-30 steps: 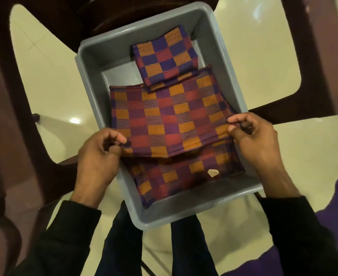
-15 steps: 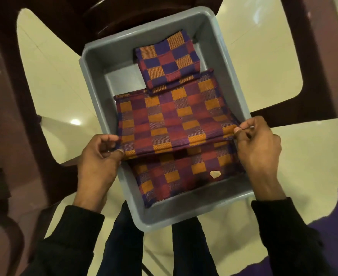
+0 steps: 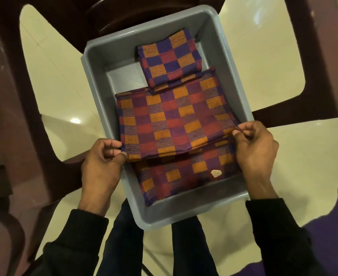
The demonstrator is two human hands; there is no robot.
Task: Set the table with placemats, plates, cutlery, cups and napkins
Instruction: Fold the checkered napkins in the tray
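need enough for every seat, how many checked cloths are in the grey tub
3 show. A small folded cloth lies at the far end of the grey tub; a top mat is pinched by both hands; another mat lies beneath it. More may be hidden underneath.

This looks like a home, probably a dining area. The floor [image 3: 263,48] is glossy cream tile that mirrors a ceiling light [image 3: 75,120]. Dark maroon moulded plastic furniture [image 3: 313,66], of the kind used for household chairs, frames the view on both sides. A grey plastic tub [image 3: 96,80] holds folded checked woven cloths [image 3: 170,120] in orange, red and purple, household table linen. A purple fabric [image 3: 335,232] lies at the lower right.
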